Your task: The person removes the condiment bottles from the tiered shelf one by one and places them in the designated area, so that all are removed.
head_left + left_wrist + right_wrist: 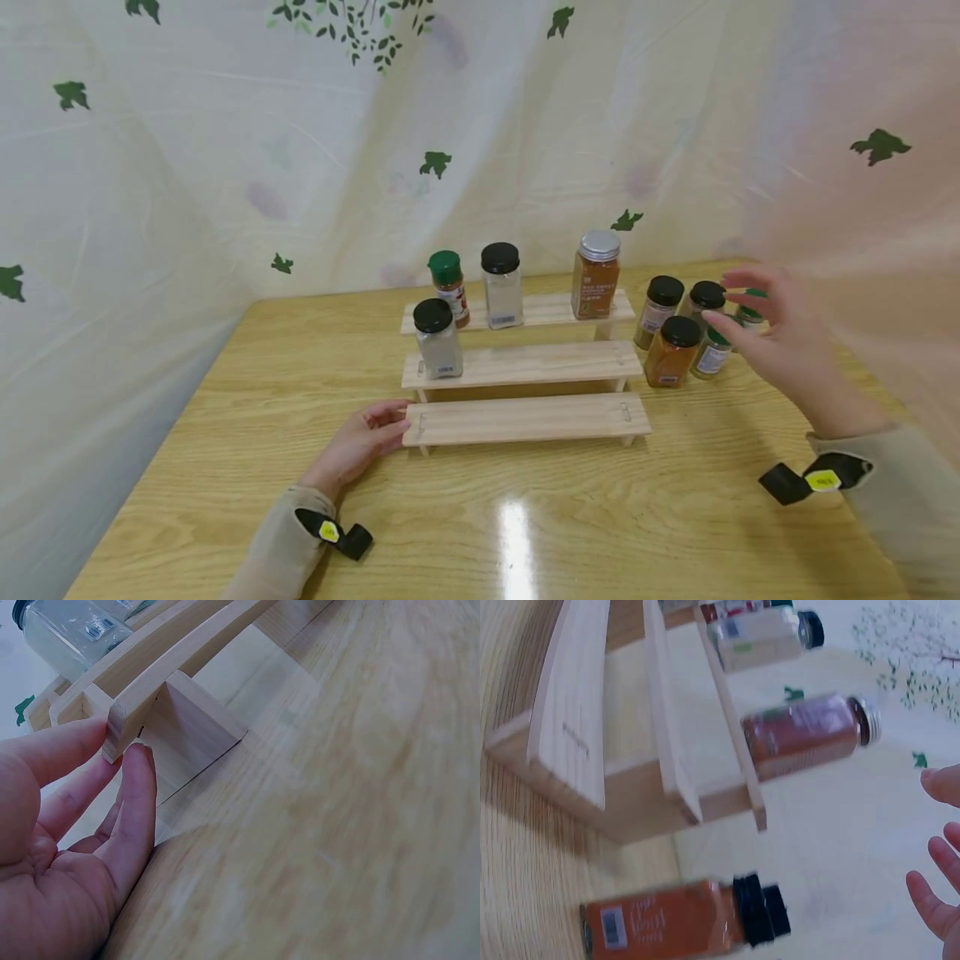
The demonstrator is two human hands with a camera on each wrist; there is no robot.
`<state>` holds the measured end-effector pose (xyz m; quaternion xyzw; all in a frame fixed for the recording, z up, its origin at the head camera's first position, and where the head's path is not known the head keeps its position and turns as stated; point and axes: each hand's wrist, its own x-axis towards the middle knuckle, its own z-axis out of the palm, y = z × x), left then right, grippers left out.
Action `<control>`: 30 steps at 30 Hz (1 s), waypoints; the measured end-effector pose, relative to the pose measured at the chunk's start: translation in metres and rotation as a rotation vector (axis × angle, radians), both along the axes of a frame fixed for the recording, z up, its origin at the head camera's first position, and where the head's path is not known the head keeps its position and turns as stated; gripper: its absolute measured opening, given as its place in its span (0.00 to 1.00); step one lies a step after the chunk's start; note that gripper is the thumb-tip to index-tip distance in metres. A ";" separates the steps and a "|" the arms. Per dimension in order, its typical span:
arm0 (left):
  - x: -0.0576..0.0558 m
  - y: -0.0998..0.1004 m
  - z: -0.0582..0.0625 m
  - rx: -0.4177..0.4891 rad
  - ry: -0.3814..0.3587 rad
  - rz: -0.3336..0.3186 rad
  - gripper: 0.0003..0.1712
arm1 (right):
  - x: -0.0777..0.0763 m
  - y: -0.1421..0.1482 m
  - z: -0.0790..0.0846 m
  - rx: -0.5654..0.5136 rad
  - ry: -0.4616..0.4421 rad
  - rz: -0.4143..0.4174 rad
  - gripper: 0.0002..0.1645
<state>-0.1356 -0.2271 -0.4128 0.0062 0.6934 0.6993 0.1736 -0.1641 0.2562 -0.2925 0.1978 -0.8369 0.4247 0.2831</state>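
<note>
A three-step wooden spice rack (525,419) stands on the table. My left hand (365,439) pinches the left end of its lowest board, which shows closely in the left wrist view, thumb and fingers at the board's tip (120,729). My right hand (787,337) hovers with fingers spread over a group of jars right of the rack. Nearest it are a black-capped jar (707,297), a green-capped jar (712,357) and an orange spice jar (670,357). In the right wrist view only the fingertips (930,900) show, apart from the orange jar.
On the top board stand a green-capped bottle (452,296), a black-capped jar of pale contents (502,287) and a silver-lidded red pepper jar (596,279). Another pale jar (439,342) stands at the middle board's left. A leaf-print curtain (337,167) hangs behind.
</note>
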 end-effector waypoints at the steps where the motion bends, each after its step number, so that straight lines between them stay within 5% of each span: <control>1: 0.000 0.000 0.000 -0.004 -0.002 0.001 0.22 | 0.001 -0.005 0.001 0.002 0.016 0.016 0.31; 18: 0.001 0.000 -0.002 0.020 -0.004 0.001 0.18 | 0.000 -0.087 0.008 0.038 0.078 0.295 0.33; 30: 0.001 0.001 0.001 0.030 -0.006 -0.008 0.20 | -0.007 -0.130 0.009 0.082 0.126 0.366 0.32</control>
